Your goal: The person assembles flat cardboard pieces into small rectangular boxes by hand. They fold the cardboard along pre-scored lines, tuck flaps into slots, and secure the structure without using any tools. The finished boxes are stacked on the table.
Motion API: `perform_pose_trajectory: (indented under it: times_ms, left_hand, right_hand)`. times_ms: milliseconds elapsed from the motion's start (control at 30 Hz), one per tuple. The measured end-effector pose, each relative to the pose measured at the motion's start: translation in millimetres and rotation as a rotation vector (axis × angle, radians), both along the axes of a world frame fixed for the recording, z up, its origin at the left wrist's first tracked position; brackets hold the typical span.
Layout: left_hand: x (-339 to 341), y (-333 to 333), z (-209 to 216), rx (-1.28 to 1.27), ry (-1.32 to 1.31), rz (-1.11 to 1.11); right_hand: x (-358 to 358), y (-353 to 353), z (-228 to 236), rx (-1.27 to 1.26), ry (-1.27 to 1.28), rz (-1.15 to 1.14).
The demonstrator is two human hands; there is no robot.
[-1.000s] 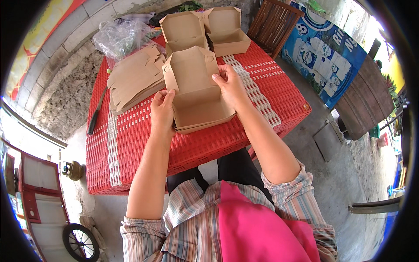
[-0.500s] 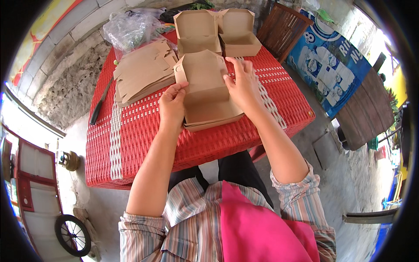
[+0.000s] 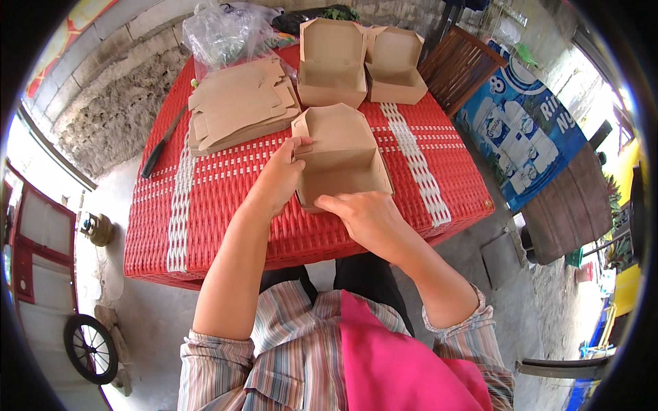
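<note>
In front of me on the table, a brown cardboard food box point(image 3: 336, 179) stands with its lid raised and tilted back. My left hand point(image 3: 279, 175) is closed on its left side near the lid's fold, thumb and fingertips pressed to the card. At the front wall is my right hand point(image 3: 367, 218), its thumb over the top edge and its other fingers mostly hidden behind the wall. Beyond it stand two more lidded cardboard boxes, a left one point(image 3: 332, 83) and a right one point(image 3: 397, 85), both with lids up. A stack of flat box blanks point(image 3: 236, 106) lies to the left.
The red and white woven table point(image 3: 219, 212) carries a black-handled knife point(image 3: 156, 156) at its left edge. A clear plastic bag point(image 3: 223, 38) sits at the far left. Past the far right corner are a wooden chair point(image 3: 462, 68) and a blue banner point(image 3: 510, 130).
My right hand has moved from the lid's right corner down to the box's front wall. The left hand stays on the box's left side. The whole view has shifted slightly.
</note>
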State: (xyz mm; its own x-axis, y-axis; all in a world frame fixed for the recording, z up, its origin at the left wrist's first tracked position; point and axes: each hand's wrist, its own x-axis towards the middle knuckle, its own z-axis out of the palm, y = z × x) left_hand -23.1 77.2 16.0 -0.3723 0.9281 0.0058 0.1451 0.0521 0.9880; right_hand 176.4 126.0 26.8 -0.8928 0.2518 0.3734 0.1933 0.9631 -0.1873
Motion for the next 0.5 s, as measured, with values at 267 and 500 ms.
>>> perform_pose_trajectory:
  times_ms: [267,500]
  left_hand:
    - [10,-7,10,0.070,-0.235,0.045]
    - [3,2,-4,0.072,-0.021,-0.048]
  right_hand:
    - [65,37,21,-0.141,-0.053,-0.248]
    - [139,112,12,-0.164,0.025,-0.396]
